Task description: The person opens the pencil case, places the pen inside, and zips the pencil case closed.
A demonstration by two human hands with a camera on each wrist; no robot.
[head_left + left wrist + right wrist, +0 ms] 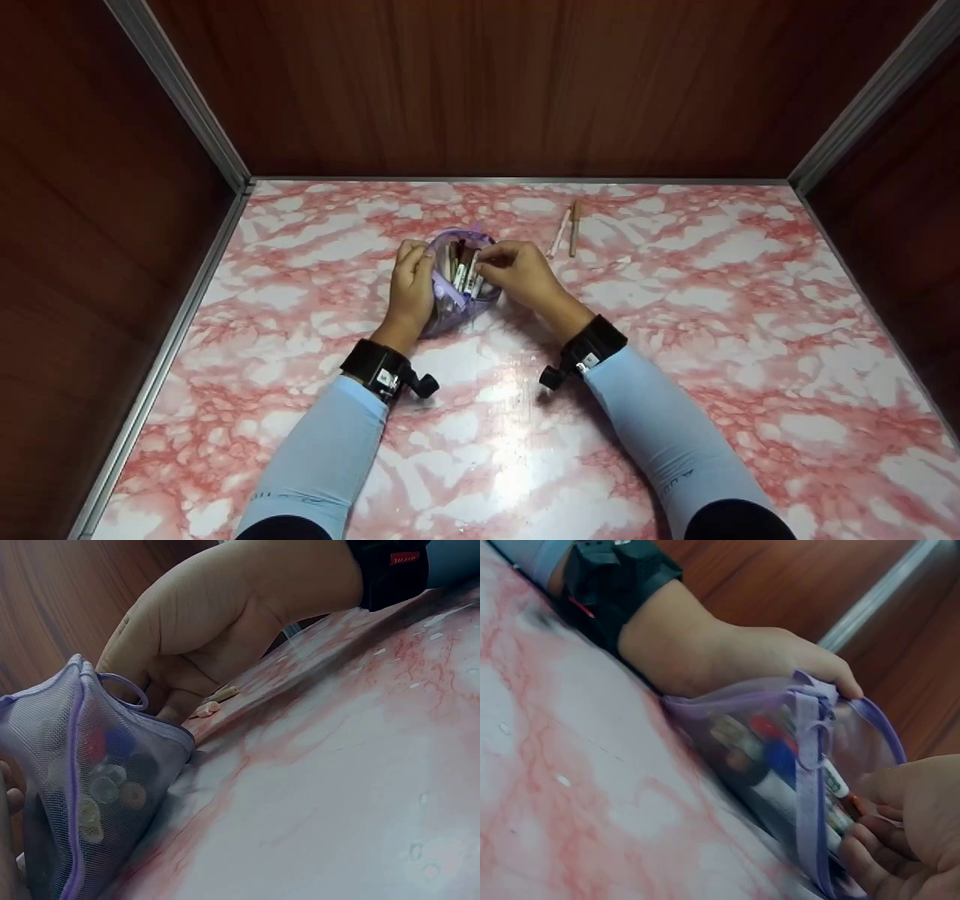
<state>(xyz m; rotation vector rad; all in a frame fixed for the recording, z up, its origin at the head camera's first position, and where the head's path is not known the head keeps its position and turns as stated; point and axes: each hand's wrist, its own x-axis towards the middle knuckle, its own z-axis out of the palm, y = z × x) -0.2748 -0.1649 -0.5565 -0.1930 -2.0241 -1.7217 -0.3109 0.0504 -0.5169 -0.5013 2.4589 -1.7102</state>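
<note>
A purple mesh zip pouch (448, 321) stands open on the table, holding several pens and markers (460, 276). My left hand (411, 281) grips the pouch by its left side, thumb near the rim. At the opening, my right hand (526, 276) reaches in from the right, its thumb and fingers pinching a marker (851, 804) that has an orange-red end. Through the mesh in the left wrist view, round pen ends (105, 786) show at the bottom of the pouch. The fingertips of the left hand are partly hidden behind the pouch.
Beyond the right hand lie a tan pen (574, 231) and a thin pinkish-white pen (558, 234), side by side on the red-and-white marbled table (675, 315). Dark wood panels (480, 90) with metal edging wall in the back and both sides.
</note>
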